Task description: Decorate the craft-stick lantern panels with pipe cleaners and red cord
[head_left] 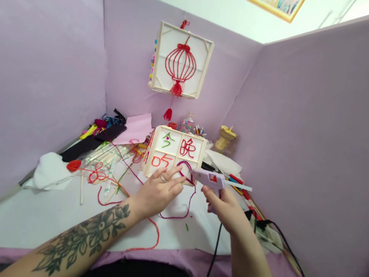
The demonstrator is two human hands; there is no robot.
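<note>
A box lantern with a pale wooden frame stands on the table. Its white front is split into four squares, three bearing characters in green, red and orange yarn. Purple yarn curves over the lower right square and trails down onto the table. My left hand lies against the lower front with its fingers stretched out, touching near the purple yarn; whether the fingertips pin it I cannot tell. My right hand is wrapped round the handle of a lilac hot glue gun. Its nozzle points left at that square, with a glue stick jutting from the back.
A second box lantern with a red lantern motif hangs behind. Left lie tangled red yarn, wooden sticks and crumpled white tissue. Markers lie right. A black cord hangs below the glue gun. Lilac panels enclose three sides.
</note>
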